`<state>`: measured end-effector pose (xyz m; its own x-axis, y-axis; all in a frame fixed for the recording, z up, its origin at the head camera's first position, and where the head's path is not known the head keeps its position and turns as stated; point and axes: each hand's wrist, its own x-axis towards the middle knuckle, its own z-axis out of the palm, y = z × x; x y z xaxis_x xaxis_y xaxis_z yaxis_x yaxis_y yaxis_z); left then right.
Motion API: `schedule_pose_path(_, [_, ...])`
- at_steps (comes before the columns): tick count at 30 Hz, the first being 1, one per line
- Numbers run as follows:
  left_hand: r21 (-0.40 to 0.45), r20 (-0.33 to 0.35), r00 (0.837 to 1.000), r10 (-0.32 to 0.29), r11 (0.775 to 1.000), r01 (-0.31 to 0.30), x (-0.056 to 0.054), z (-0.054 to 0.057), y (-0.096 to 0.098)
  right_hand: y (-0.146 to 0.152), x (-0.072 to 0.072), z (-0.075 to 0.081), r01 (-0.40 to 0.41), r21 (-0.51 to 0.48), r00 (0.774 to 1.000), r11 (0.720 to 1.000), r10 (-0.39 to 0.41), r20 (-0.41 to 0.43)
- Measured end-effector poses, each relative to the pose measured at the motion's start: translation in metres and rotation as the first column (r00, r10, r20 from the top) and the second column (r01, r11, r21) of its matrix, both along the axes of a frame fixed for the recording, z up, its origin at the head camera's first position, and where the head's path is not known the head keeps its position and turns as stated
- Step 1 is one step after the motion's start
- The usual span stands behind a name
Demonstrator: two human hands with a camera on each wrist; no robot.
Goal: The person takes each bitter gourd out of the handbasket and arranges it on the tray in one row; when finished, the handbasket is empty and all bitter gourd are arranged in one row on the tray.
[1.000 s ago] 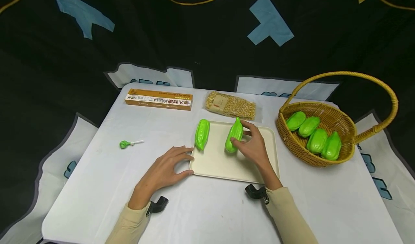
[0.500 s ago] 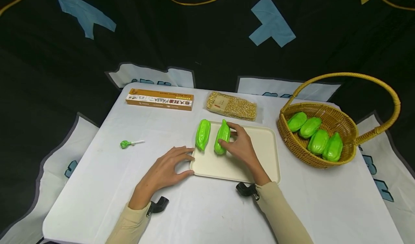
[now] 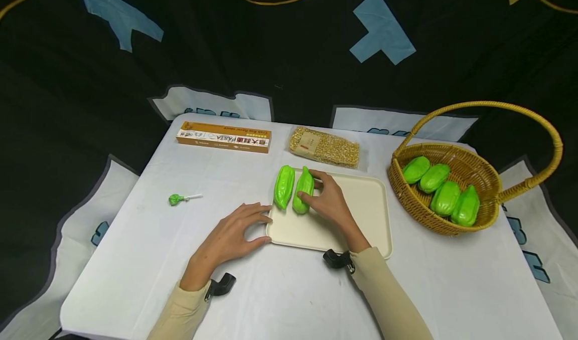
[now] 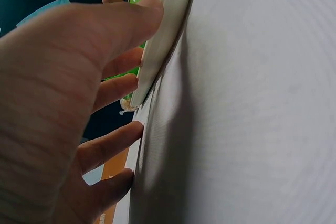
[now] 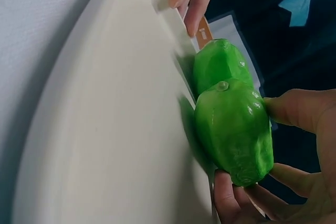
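Note:
My right hand (image 3: 328, 199) holds a shiny green model fruit (image 3: 303, 190), long and ridged with a pointed end, between thumb and fingers. It is low over the cream tray (image 3: 352, 219). A matching green fruit (image 3: 283, 187) lies just left of it, along the tray's left side; in the right wrist view the held fruit (image 5: 233, 129) overlaps the other one (image 5: 218, 64). My left hand (image 3: 232, 234) rests at the tray's left edge with loosely spread fingers. In the left wrist view its thumb (image 4: 142, 17) and some fingertips are right at the tray rim (image 4: 168, 30).
A wicker basket (image 3: 406, 207) with a tall handle and several green fruits (image 3: 444, 197) stands at the right. Behind the tray lie a bag of yellow kernels (image 3: 331, 149) and a pasta box (image 3: 223, 137). A green lollipop (image 3: 175, 199) lies at the left.
My right hand has moved left across the tray with the green fruit, bringing it beside the other one. The left hand has stayed at the tray's edge.

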<state>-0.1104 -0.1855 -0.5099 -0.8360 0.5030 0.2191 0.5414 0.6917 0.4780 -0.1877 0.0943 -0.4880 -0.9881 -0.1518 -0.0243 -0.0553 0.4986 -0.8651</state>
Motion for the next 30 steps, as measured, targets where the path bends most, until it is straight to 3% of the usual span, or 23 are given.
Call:
schedule_pose_path(10, [-0.003,0.009,1.0,-0.001,1.0,0.001,-0.0005,0.0001,0.0002,-0.0075,-0.0028,-0.0007,-0.006,-0.021,1.0,1.0,0.006,0.007])
schedule_pose_path(30, [0.01,0.014,1.0,-0.011,1.0,0.011,-0.0011,0.0,-0.0007,-0.0028,0.0005,0.0082,0.002,0.043,1.0,0.999,-0.002,-0.002])
